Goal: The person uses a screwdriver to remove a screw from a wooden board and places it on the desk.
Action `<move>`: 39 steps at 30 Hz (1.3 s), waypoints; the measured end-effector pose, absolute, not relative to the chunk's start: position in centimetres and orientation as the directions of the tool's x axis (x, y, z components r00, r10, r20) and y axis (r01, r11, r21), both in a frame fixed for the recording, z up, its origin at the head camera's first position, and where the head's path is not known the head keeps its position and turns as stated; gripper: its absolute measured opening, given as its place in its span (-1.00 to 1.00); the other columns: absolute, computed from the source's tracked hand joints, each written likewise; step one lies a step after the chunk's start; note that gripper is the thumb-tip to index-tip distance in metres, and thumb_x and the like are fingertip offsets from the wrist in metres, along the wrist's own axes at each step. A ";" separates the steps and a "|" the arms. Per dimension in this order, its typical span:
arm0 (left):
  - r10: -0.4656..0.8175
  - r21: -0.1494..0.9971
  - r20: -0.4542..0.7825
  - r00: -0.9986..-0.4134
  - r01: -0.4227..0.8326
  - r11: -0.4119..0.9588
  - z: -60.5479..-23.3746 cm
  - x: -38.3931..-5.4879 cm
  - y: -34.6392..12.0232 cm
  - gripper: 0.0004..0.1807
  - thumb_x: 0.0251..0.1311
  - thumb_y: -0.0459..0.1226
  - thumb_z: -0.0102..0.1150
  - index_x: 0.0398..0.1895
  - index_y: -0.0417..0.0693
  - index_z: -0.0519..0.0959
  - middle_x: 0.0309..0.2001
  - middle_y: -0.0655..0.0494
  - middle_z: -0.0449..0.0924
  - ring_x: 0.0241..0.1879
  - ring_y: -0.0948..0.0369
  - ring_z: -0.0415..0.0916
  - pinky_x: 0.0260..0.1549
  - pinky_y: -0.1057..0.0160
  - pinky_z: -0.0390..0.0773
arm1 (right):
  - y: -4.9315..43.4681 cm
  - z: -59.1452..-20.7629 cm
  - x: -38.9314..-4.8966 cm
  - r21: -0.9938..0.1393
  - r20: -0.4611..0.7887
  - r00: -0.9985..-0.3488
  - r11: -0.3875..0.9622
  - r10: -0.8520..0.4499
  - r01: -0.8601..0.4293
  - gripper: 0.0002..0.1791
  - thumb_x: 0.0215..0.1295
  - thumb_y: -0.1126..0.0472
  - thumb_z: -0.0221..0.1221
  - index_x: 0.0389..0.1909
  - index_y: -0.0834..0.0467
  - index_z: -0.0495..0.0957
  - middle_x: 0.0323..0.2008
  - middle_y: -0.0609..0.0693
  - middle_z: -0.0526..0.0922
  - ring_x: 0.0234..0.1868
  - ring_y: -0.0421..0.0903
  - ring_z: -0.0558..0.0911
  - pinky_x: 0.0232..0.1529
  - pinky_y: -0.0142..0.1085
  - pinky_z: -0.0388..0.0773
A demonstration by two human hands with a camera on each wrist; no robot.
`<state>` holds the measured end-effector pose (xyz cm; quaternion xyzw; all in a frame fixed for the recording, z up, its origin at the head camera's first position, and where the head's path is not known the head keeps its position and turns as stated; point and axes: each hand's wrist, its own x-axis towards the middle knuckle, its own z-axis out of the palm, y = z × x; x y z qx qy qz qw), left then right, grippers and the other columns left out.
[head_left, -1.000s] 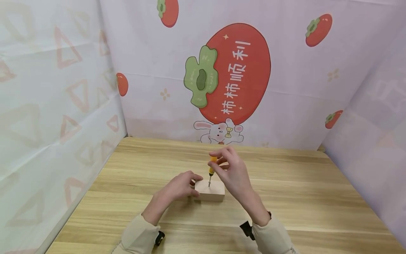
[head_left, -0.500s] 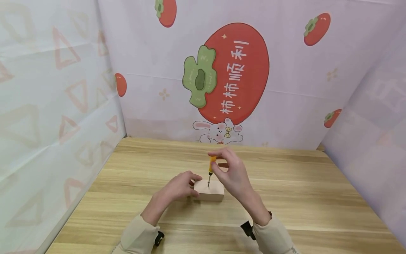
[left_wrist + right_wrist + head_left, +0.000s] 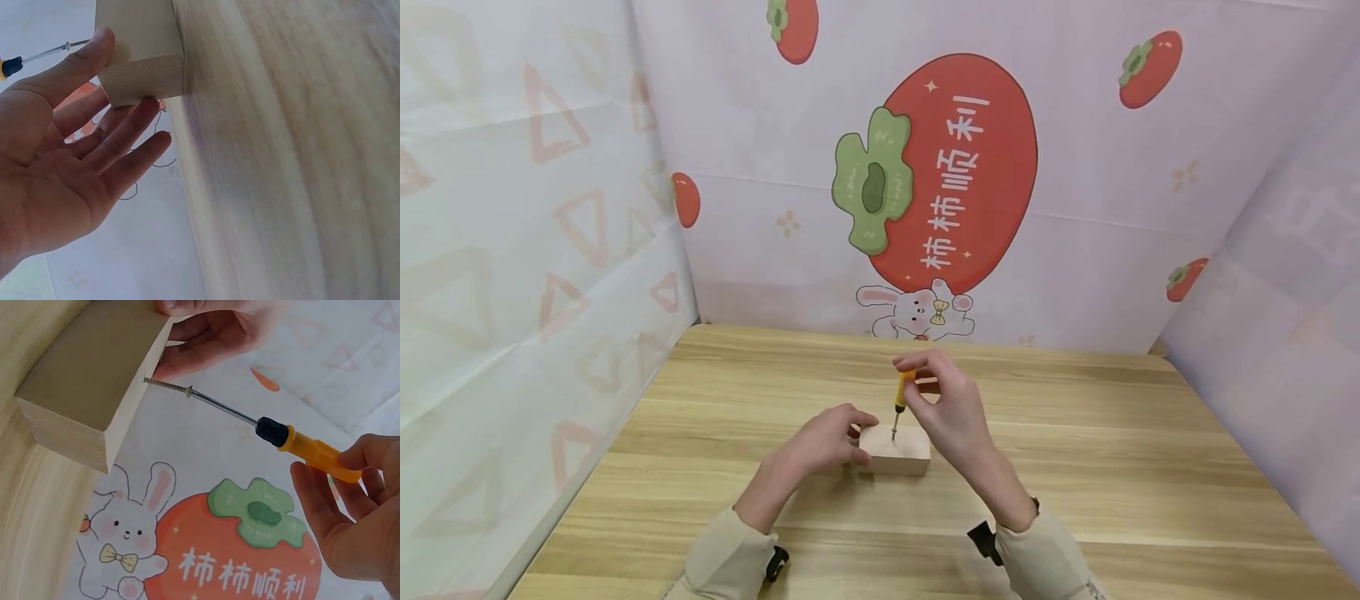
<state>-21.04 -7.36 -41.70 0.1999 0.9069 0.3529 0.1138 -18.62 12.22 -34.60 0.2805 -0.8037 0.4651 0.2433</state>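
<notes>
A pale wooden block (image 3: 897, 462) lies on the table. My left hand (image 3: 820, 442) holds its left end, thumb on the near side and fingers on the far side. A screw (image 3: 169, 386) stands in the block's top face with most of its thread exposed. On the screw's head sits the tip of a screwdriver (image 3: 315, 453) with a yellow handle and black collar. My right hand (image 3: 953, 412) pinches that handle from above between thumb and fingers, and the shaft leans slightly. In the left wrist view, the thumb covers where the screw (image 3: 76, 44) meets the block.
The wood-grain table (image 3: 1075, 467) extends around the block on all sides. Printed cloth (image 3: 760, 267) with persimmons and a rabbit hangs along the back edge, and more cloth closes in the left and right sides. Black straps (image 3: 985, 543) show at both sleeves.
The screwdriver handle leans slightly further right than half a second ago, and my right fingers have shifted a little around it. My left hand and the block stay in place.
</notes>
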 end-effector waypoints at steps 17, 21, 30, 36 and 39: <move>0.445 0.686 -0.067 -0.893 0.283 0.670 -41.6 -21.1 -7.4 -0.41 -0.03 -0.27 0.53 0.14 -0.18 0.62 0.04 -0.06 0.62 -0.03 0.06 0.64 0.00 0.06 0.63 | 12.1 -34.0 -18.2 -0.613 0.625 -0.753 0.469 -0.204 -0.636 -0.73 0.14 0.40 0.38 -0.14 0.17 0.58 -0.17 0.01 0.61 -0.27 -0.06 0.70 -0.28 -0.21 0.72; 0.444 0.680 -0.061 -0.894 0.288 0.674 -41.7 -21.0 -7.4 -0.41 -0.05 -0.28 0.54 0.13 -0.18 0.62 0.04 -0.05 0.62 -0.04 0.07 0.64 -0.01 0.07 0.63 | 12.2 -34.0 -18.3 -0.629 0.621 -0.751 0.430 -0.224 -0.648 -0.73 0.19 0.47 0.29 -0.11 0.18 0.60 -0.11 0.04 0.68 -0.19 -0.01 0.74 -0.19 -0.19 0.73; 0.436 0.682 -0.082 -0.896 0.269 0.680 -41.5 -20.9 -7.4 -0.41 -0.03 -0.28 0.53 0.14 -0.18 0.62 0.06 -0.06 0.62 -0.03 0.06 0.63 0.01 0.05 0.62 | 12.2 -34.6 -18.5 -0.627 0.637 -0.745 0.429 -0.198 -0.650 -0.70 0.14 0.40 0.38 -0.11 0.17 0.59 -0.07 0.04 0.59 -0.07 -0.06 0.63 -0.13 -0.12 0.72; 0.434 0.689 -0.078 -0.897 0.266 0.674 -41.4 -20.9 -7.3 -0.41 -0.04 -0.29 0.53 0.14 -0.19 0.62 0.03 -0.06 0.63 -0.04 0.06 0.63 -0.02 0.06 0.63 | 12.2 -34.3 -18.4 -0.632 0.640 -0.749 0.435 -0.172 -0.641 -0.72 0.11 0.44 0.38 -0.16 0.17 0.61 -0.18 0.02 0.59 -0.24 -0.10 0.66 -0.26 -0.27 0.72; 0.436 0.686 -0.075 -0.897 0.271 0.675 -41.5 -20.9 -7.3 -0.41 -0.05 -0.29 0.54 0.14 -0.18 0.62 0.02 -0.05 0.63 -0.05 0.06 0.64 -0.02 0.07 0.63 | 12.2 -34.3 -18.3 -0.647 0.631 -0.755 0.417 -0.176 -0.638 -0.67 0.14 0.48 0.34 -0.08 0.19 0.59 -0.14 0.05 0.64 -0.19 -0.05 0.71 -0.23 -0.27 0.72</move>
